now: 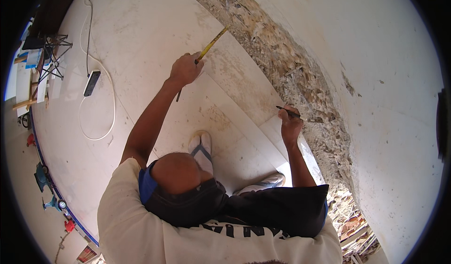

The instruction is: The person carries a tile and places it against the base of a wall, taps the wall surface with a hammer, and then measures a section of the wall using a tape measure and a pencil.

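My left hand is closed around a yellow measuring tape. Its strip slants up and right to the far edge of a large pale slab, beside the broken wall base. A thin dark end sticks out below that hand. Farther right and nearer to me, my right hand pinches a black marker, its tip pointing left, close to the edge of a pale slab piece with brownish smudges. I cannot tell whether the tip touches the surface.
A rough strip of exposed masonry runs along the white wall. Rubble lies at lower right. On the left are a power strip with a looping white cable, a folding stool and teal power tools. My sandalled feet stand between my arms.
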Available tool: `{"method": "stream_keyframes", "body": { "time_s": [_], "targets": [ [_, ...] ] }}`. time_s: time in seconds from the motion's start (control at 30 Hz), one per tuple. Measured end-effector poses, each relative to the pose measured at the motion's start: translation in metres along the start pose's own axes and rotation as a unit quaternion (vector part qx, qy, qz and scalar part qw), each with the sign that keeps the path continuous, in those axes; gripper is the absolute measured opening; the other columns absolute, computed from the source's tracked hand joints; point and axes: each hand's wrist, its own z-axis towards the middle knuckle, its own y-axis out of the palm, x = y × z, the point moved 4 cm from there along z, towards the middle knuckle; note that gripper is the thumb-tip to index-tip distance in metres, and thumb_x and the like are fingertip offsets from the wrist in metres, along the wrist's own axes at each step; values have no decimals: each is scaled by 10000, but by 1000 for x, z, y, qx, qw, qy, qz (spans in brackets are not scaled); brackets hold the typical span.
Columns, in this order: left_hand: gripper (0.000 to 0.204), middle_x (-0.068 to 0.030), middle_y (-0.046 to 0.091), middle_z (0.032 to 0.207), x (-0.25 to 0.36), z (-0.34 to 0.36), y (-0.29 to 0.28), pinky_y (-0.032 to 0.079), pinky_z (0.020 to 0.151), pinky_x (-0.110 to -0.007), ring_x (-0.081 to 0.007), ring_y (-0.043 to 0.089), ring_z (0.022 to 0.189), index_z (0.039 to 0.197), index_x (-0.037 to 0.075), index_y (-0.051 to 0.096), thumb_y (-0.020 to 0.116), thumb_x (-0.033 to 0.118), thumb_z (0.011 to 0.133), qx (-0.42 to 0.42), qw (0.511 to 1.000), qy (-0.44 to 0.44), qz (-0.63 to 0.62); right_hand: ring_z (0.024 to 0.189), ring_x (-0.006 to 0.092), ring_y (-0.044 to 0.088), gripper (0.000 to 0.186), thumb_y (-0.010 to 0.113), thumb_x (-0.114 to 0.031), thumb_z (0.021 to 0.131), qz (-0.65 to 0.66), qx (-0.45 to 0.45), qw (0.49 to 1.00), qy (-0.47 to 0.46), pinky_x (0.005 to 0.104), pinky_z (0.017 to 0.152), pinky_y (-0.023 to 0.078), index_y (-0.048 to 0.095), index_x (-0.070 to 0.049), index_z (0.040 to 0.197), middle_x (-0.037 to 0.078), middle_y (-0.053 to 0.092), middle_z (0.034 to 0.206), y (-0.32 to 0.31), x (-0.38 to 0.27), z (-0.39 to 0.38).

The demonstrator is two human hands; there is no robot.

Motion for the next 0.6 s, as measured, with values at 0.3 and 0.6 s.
{"method": "stream_keyframes", "body": {
  "time_s": [0.3,0.6],
  "targets": [
    [380,-193,657,1004,-30,85,-20,511,850,-474,-375,638,948,1154,79,636,530,363,925,7,994,39,98,808,152,655,137,644,27,873,-20,-35,999,-35,265,754,541,596,22,1001,96,662,889,1,34,4],
    [363,-206,669,1005,-42,109,-4,515,834,-476,-376,638,955,1119,79,646,540,364,920,-24,993,29,111,812,142,650,137,647,19,876,-74,-37,994,-67,258,737,525,596,21,1004,94,664,877,2,40,3]
  ]
}}
